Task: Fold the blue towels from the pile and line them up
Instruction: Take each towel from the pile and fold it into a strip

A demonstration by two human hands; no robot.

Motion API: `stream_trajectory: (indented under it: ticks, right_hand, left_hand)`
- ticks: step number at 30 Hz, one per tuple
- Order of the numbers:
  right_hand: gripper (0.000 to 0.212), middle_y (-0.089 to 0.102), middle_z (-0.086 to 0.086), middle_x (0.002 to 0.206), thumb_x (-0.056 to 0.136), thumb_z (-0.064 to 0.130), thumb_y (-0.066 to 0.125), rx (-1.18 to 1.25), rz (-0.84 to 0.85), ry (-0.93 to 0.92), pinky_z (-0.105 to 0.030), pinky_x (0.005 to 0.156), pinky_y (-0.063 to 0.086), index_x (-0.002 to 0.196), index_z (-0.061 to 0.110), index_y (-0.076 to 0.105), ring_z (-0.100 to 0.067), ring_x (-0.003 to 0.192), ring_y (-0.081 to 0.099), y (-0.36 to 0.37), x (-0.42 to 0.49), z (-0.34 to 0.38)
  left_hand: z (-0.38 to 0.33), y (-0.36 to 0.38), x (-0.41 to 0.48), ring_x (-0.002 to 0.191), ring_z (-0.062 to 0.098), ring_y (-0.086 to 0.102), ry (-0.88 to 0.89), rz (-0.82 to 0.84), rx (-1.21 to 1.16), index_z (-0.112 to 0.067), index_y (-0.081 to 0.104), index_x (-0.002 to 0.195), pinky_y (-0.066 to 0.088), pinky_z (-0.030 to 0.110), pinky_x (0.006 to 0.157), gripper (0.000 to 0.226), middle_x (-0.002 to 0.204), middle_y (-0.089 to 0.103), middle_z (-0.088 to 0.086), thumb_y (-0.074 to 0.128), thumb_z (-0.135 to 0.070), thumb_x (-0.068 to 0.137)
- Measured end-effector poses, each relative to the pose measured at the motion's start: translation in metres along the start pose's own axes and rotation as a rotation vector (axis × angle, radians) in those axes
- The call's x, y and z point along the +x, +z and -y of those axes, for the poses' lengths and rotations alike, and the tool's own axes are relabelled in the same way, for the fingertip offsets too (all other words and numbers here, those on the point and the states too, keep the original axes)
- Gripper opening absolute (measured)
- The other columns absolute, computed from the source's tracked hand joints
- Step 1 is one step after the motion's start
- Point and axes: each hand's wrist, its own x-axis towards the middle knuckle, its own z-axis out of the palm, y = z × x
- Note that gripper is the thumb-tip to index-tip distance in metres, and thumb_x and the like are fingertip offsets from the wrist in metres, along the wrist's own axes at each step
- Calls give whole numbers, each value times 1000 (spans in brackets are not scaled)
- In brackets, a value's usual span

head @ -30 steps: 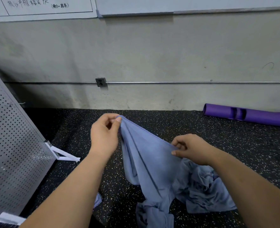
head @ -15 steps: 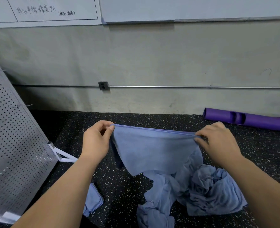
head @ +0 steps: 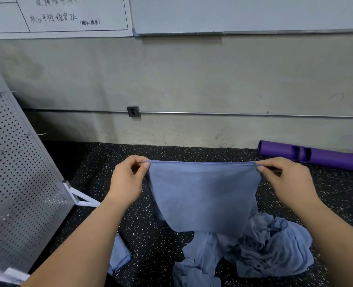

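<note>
A blue towel (head: 202, 195) hangs spread out in the air above the floor, its top edge stretched straight. My left hand (head: 127, 179) pinches its top left corner and my right hand (head: 285, 179) pinches its top right corner. Below and to the right lies the crumpled pile of blue towels (head: 271, 251) on the black speckled floor (head: 150, 235). Another blue towel (head: 119, 253) lies flat on the floor under my left forearm, partly hidden by it.
A perforated metal panel (head: 16, 183) on a white foot leans at the left. A purple foam roller (head: 316, 156) lies by the grey wall (head: 192, 83) at the right. A whiteboard hangs above.
My right hand slid along the towel's top edge to its right corner, and both hands drew apart and stretched the towel out flat. The view tilted up a little.
</note>
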Motion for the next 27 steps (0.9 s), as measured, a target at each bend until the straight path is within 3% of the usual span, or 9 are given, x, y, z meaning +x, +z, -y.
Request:
stream_trajectory:
  ticks: [6,11,15,18,20,24,27]
  right_hand:
    - [23,76,13,89,84,13,88,209,-86,100,-4,79,48,101,28,83,-3,83,69,-14,4,5]
    - [27,75,12,88,84,18,89,172,-48,129,-22,79,55,103,36,81,-5,82,69,-16,8,-1]
    - [7,74,16,88,92,29,81,94,35,186,-12,73,42,95,35,80,5,84,64,-13,7,-5]
    - [7,76,14,86,95,36,77,145,38,240,-17,70,44,88,34,76,1,83,67,-12,8,-8]
    - [9,78,13,82,94,36,78,265,11,283,-22,74,50,87,30,79,1,81,70,-14,9,-9]
    - [9,81,6,84,88,27,86,548,-44,356,-23,83,59,91,20,82,-5,80,74,-18,10,-11]
    - [10,81,1,83,86,21,87,645,-61,384,-13,74,57,93,17,83,-1,72,71,-23,12,-14]
  left_hand:
    - [3,3,2,87,8,71,49,100,80,-32,77,103,59,38,84,13,91,76,-15,74,-20,99]
    - [1,8,2,83,2,70,48,86,147,-32,77,99,59,34,82,12,88,76,-19,72,-21,100]
    - [-1,14,2,86,14,71,15,71,82,-27,74,99,59,40,85,8,91,76,-9,70,-21,102]
    - [-3,20,2,88,19,69,-73,93,-120,-23,76,102,59,45,90,7,96,76,2,69,-25,103]
    - [-8,23,0,82,11,63,-124,112,-236,-19,77,103,56,38,85,11,97,76,5,69,-26,104]
    - [-15,27,-2,67,1,56,-166,110,-370,-12,78,103,47,18,66,11,77,69,-7,72,-22,101]
    - [-15,26,-2,71,1,61,-140,100,-383,-11,80,100,49,15,71,8,76,72,-4,77,-18,96]
